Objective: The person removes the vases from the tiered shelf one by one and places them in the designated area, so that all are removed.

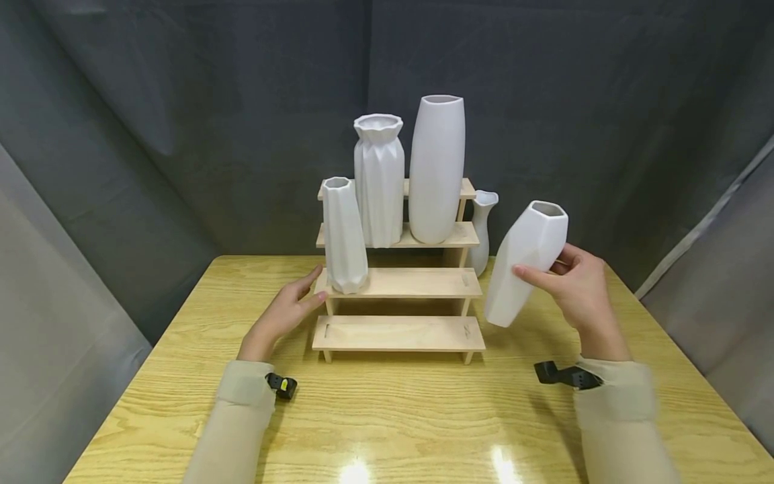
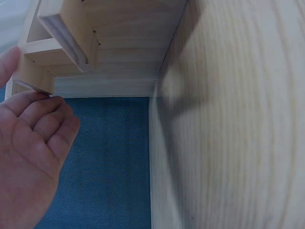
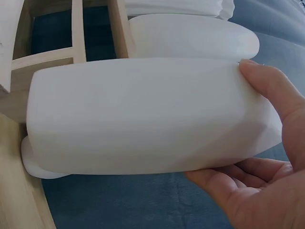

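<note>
In the head view, my right hand (image 1: pixel 583 289) grips a white faceted vase (image 1: pixel 526 259) round its upper body, thumb at the front. The vase leans with its mouth to the upper right, held off the right side of a wooden tiered stand (image 1: pixel 399 333). The right wrist view shows this vase lying across the picture between thumb and fingers. My left hand (image 1: pixel 284 312) holds the left end of the stand's second step from the front, thumb at the front edge. On that step, close by, stands a narrow ribbed vase (image 1: pixel 346 242).
A pleated vase (image 1: pixel 379 181) and a tall smooth vase (image 1: pixel 438 168) stand on the step behind. Behind the stand's right side is a slim vase with a flared mouth (image 1: pixel 480 232), partly hidden. The wooden table (image 1: pixel 387 410) ends at grey curtains (image 1: pixel 254 134).
</note>
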A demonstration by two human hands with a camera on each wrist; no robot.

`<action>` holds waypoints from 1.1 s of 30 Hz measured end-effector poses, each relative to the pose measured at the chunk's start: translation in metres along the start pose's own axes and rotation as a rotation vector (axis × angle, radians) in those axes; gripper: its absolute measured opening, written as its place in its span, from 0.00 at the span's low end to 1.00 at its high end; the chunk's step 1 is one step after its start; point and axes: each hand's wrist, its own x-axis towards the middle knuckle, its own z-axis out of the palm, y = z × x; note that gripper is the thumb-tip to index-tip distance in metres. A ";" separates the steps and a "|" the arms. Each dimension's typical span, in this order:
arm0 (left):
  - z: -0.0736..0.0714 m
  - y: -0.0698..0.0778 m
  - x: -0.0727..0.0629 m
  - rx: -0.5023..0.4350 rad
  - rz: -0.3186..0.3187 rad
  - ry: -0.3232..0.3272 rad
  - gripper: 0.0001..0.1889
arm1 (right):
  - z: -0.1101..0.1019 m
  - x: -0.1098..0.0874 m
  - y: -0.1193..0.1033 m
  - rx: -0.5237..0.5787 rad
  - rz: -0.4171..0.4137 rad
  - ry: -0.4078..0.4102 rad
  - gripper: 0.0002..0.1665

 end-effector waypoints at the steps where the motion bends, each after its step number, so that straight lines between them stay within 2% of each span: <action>1: 0.000 0.000 0.000 0.000 0.000 0.001 0.37 | 0.001 0.000 0.001 -0.001 0.001 0.002 0.41; 8: 0.001 0.001 -0.002 0.001 0.007 0.001 0.37 | 0.005 0.003 0.008 0.031 0.031 0.024 0.45; 15: 0.002 -0.003 -0.004 -0.021 0.009 0.004 0.37 | 0.015 0.011 0.021 -0.002 0.083 0.049 0.50; 24: 0.002 -0.001 -0.002 -0.025 0.031 0.008 0.36 | 0.025 0.017 0.034 -0.027 0.065 0.109 0.48; 33: 0.001 0.000 -0.001 -0.027 0.032 0.006 0.36 | 0.031 0.020 0.043 -0.010 0.068 0.123 0.47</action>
